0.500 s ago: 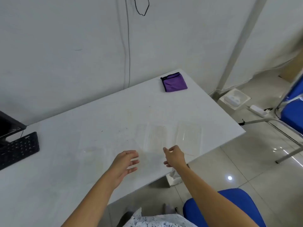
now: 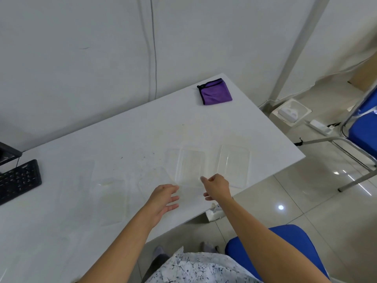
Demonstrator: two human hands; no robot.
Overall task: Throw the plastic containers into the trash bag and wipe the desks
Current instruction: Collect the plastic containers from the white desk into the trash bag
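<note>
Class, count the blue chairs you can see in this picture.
2. The near chair is at the bottom, right of centre; the far chair is at the right edge. Others may be hidden.

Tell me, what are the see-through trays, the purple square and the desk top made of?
The trays look like thin clear plastic, glossy: the desk top shows through them. The purple square looks like soft matte cloth, folded, dark-edged. The desk top seems smooth white laminate, only a guess.
</note>
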